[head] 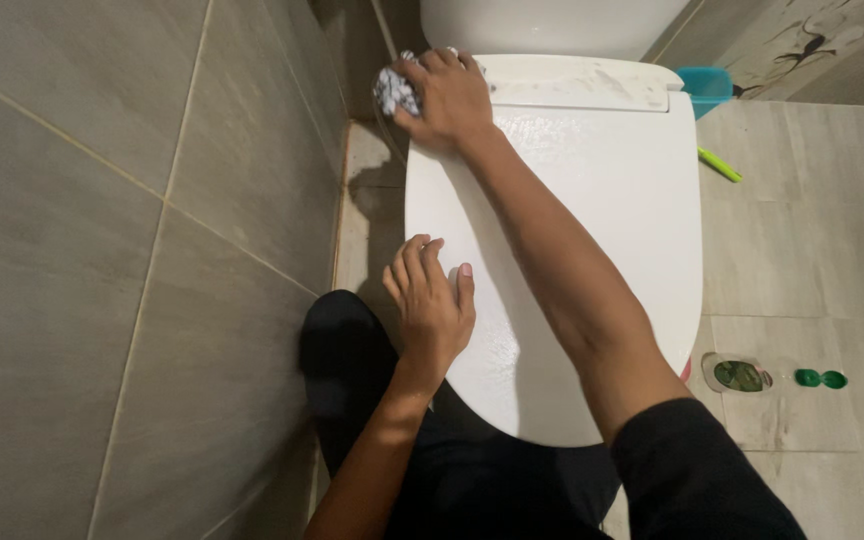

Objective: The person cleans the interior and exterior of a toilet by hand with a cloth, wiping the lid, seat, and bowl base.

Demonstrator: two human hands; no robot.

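Note:
A white toilet with its lid down fills the middle of the view. My right hand reaches across to the lid's far left corner and is closed on a crumpled grey-white scrubbing pad. The lid's surface looks wet near the hinge. My left hand rests flat on the lid's left edge, fingers slightly spread, holding nothing.
A grey tiled wall stands close on the left. On the tiled floor to the right lie a small clear bottle, a green cap, a green brush handle and a blue tub. My dark trousers are below.

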